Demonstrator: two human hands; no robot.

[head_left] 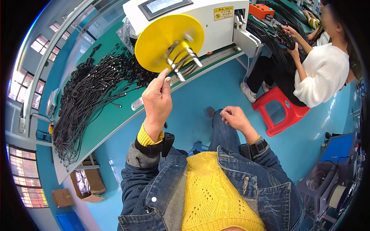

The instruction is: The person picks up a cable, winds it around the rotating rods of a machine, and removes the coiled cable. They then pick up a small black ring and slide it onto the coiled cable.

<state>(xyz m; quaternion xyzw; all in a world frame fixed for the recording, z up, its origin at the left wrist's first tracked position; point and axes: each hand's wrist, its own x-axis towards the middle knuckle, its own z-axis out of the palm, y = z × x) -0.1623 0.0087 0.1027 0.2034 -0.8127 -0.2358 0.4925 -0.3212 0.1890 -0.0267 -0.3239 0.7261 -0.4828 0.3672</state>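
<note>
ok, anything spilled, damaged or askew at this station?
No evident spill or damage. Untidiest: black cables on the green table, loosely heaped, strands straggling toward its edge. Prongs on the yellow disc are blurred, so can't judge those.

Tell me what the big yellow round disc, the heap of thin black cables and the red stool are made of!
Big yellow round disc: plastic or painted metal; smooth, evenly coloured.
Heap of thin black cables: probably rubbery plastic outside, matte; they bend loosely.
Red stool: likely moulded plastic, smooth, with rounded edges.
</note>
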